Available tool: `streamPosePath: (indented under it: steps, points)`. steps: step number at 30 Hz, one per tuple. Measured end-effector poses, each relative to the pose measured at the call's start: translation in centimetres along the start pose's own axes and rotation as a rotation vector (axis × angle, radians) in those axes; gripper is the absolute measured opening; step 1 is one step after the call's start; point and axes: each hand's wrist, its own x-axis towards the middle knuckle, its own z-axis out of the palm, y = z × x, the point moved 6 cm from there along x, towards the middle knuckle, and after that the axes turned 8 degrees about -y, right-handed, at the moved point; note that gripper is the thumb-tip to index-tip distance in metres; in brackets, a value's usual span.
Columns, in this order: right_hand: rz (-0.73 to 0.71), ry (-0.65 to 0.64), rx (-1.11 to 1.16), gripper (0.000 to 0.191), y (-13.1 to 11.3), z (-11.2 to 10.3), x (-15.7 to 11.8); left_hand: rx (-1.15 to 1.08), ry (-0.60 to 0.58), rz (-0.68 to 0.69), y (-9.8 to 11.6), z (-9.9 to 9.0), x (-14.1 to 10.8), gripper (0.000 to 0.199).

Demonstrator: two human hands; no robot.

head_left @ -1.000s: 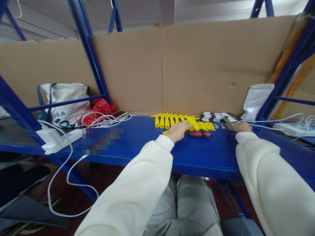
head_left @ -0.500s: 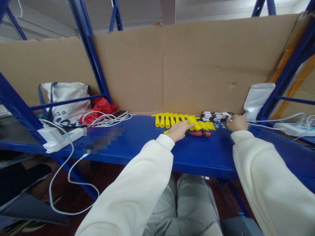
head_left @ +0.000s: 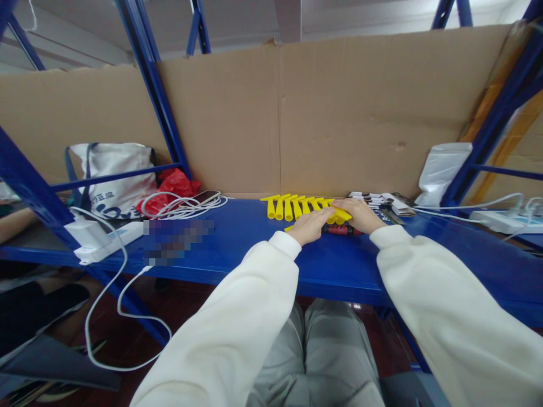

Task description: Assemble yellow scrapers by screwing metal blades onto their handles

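While the left hand (head_left: 313,226) and right hand (head_left: 360,215) are close together at the right end of the row of yellow pieces (head_left: 289,212), toward the far side of the blue shelf (head_left: 246,254), I cannot tell whether either is clasping 1 or merely resting there. The pieces look light, stiff and smooth, likely best held around their thicker near ends; a red-and-black tool (head_left: 337,229) lies just nearer.

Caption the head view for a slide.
Left hand and right hand close together at a row of yellow pieces on a blue shelf.
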Motion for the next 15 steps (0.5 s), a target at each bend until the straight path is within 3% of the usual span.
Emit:
streamPosePath:
  steps: [6,15]
  points:
    - [-0.025,0.019,0.018,0.046,0.36,0.09,0.02,-0.013,0.004,0.002,0.06,-0.06,-0.09,0.058]
    - [-0.023,0.032,0.004,0.046,0.86,0.11,-0.24,0.035,-0.019,0.05,0.28,0.0,-0.16,0.066]
